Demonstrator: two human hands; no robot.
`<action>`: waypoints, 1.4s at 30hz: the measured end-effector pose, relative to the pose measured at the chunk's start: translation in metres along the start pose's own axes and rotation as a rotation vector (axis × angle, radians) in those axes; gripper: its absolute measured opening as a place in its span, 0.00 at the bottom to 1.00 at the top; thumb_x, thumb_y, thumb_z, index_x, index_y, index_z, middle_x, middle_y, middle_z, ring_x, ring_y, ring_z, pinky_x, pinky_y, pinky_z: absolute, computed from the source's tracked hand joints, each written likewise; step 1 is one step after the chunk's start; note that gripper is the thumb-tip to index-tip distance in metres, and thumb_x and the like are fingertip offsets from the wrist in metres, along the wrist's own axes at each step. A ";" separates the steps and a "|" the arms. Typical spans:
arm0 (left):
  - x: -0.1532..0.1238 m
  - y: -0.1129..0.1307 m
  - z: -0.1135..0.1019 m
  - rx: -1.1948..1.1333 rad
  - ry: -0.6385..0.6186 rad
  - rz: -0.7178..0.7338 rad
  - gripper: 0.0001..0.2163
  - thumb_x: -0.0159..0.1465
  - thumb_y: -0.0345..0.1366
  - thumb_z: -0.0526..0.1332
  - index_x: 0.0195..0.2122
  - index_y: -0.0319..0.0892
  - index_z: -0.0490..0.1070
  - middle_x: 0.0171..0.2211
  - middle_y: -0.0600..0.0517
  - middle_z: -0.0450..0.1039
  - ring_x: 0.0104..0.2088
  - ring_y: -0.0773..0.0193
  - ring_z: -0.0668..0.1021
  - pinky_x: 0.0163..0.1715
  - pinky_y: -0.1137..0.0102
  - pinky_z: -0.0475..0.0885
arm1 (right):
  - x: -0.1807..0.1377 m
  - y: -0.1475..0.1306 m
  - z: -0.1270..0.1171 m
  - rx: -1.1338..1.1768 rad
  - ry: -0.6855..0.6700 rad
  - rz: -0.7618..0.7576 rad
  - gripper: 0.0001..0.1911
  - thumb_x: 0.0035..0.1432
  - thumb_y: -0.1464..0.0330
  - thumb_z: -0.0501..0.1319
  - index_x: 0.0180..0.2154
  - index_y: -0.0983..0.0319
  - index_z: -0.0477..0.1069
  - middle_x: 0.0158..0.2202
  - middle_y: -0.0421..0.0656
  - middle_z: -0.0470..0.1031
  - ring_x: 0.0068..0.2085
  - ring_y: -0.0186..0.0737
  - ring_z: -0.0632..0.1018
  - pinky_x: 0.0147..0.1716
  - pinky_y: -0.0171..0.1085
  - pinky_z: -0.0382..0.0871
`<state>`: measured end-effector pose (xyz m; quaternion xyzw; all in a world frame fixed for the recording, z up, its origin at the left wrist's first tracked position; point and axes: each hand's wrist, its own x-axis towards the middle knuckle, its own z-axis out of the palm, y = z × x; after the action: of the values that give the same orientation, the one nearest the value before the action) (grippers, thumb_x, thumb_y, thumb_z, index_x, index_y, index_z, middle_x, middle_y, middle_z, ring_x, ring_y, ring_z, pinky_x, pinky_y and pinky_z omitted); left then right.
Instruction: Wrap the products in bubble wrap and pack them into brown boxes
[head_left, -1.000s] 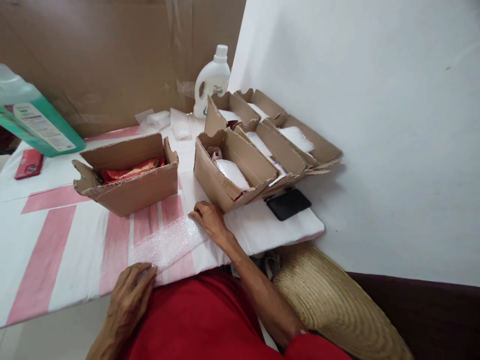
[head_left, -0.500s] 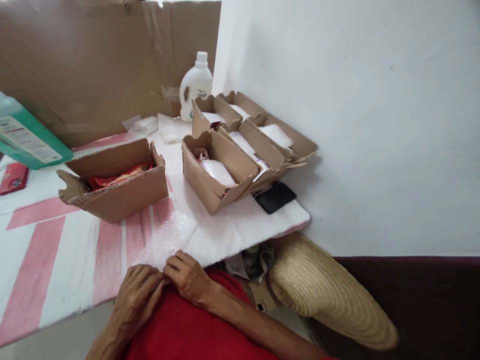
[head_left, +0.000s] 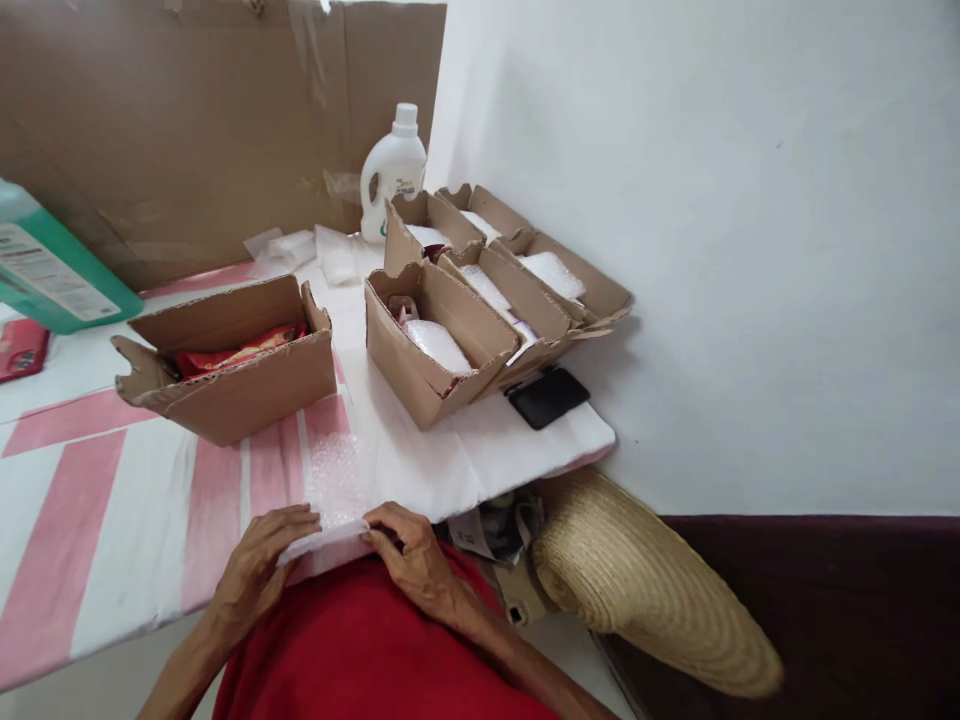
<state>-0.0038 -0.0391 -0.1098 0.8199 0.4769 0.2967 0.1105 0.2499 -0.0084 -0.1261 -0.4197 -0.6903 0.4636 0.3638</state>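
A sheet of clear bubble wrap (head_left: 335, 485) lies on the pink-and-white striped cloth at the table's near edge. My left hand (head_left: 259, 568) pinches the left end of its near edge, and my right hand (head_left: 409, 553) pinches the right end. The near edge is lifted and folded a little between the two hands. Behind the sheet stands an open cardboard box (head_left: 225, 360) with a red packet inside.
Several open cardboard boxes (head_left: 442, 340) with bubble-wrapped items are clustered by the white wall. A black phone (head_left: 547, 396) lies beside them. A white bottle (head_left: 391, 172) stands at the back, a green bottle (head_left: 45, 270) at left. A straw hat (head_left: 652, 590) hangs below the table.
My right hand came back from the far corner of the bubble wrap to the near edge. Both hands then spread apart along that edge, and the sheet turned more upright on the table.
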 end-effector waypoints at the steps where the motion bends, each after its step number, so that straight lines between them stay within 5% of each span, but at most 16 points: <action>1: 0.002 0.000 0.003 -0.019 0.015 -0.007 0.13 0.69 0.30 0.56 0.51 0.48 0.73 0.46 0.51 0.82 0.48 0.63 0.81 0.47 0.68 0.75 | 0.001 -0.001 -0.002 -0.005 0.006 0.024 0.06 0.65 0.71 0.58 0.36 0.58 0.74 0.32 0.40 0.76 0.34 0.38 0.76 0.37 0.35 0.69; 8: 0.013 0.007 0.018 -0.061 0.089 -0.057 0.06 0.68 0.31 0.59 0.41 0.47 0.74 0.34 0.55 0.81 0.37 0.65 0.81 0.37 0.70 0.74 | 0.000 -0.005 -0.009 -0.051 0.112 0.029 0.05 0.64 0.71 0.59 0.34 0.59 0.71 0.34 0.42 0.73 0.36 0.39 0.75 0.38 0.36 0.68; 14: 0.004 0.017 0.008 -0.050 0.049 0.017 0.14 0.65 0.25 0.58 0.48 0.48 0.75 0.39 0.52 0.81 0.42 0.62 0.81 0.43 0.67 0.74 | 0.001 -0.013 -0.034 0.011 -0.110 -0.047 0.12 0.59 0.74 0.57 0.42 0.58 0.75 0.41 0.44 0.77 0.38 0.40 0.77 0.36 0.36 0.70; 18: -0.004 0.031 0.005 0.041 0.041 0.062 0.18 0.64 0.21 0.54 0.47 0.46 0.75 0.41 0.51 0.81 0.45 0.63 0.80 0.45 0.67 0.73 | 0.043 -0.015 -0.043 -0.193 -0.024 0.163 0.08 0.65 0.65 0.59 0.41 0.61 0.75 0.35 0.44 0.79 0.34 0.39 0.77 0.35 0.35 0.68; 22: -0.008 0.040 0.012 0.096 0.092 0.110 0.15 0.65 0.20 0.54 0.48 0.42 0.74 0.41 0.48 0.81 0.46 0.62 0.79 0.46 0.67 0.72 | 0.096 -0.015 -0.019 -0.524 -0.069 0.344 0.20 0.61 0.50 0.66 0.31 0.61 0.75 0.29 0.46 0.79 0.33 0.44 0.78 0.34 0.38 0.64; 28: -0.018 0.037 0.019 0.102 0.082 0.054 0.16 0.65 0.20 0.55 0.49 0.43 0.74 0.43 0.47 0.81 0.49 0.61 0.79 0.48 0.66 0.73 | 0.119 -0.010 0.001 -0.476 -0.067 0.351 0.09 0.62 0.63 0.68 0.31 0.60 0.75 0.29 0.41 0.79 0.32 0.39 0.76 0.31 0.35 0.58; 37: -0.020 0.023 0.025 0.119 0.090 0.060 0.14 0.67 0.22 0.55 0.48 0.43 0.74 0.45 0.47 0.82 0.53 0.59 0.79 0.51 0.62 0.72 | 0.115 -0.006 -0.004 -0.493 -0.044 0.285 0.08 0.66 0.66 0.63 0.32 0.58 0.75 0.31 0.41 0.80 0.34 0.40 0.77 0.33 0.35 0.59; 42: -0.013 0.018 0.016 0.046 -0.019 0.123 0.14 0.67 0.22 0.55 0.49 0.43 0.73 0.48 0.47 0.81 0.55 0.60 0.78 0.54 0.62 0.71 | 0.112 -0.008 0.002 -0.587 -0.030 0.287 0.05 0.66 0.66 0.64 0.35 0.59 0.73 0.33 0.42 0.80 0.34 0.40 0.76 0.32 0.35 0.57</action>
<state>0.0135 -0.0578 -0.1191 0.8527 0.4314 0.2841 0.0780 0.2031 0.0922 -0.1063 -0.5929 -0.7335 0.2976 0.1480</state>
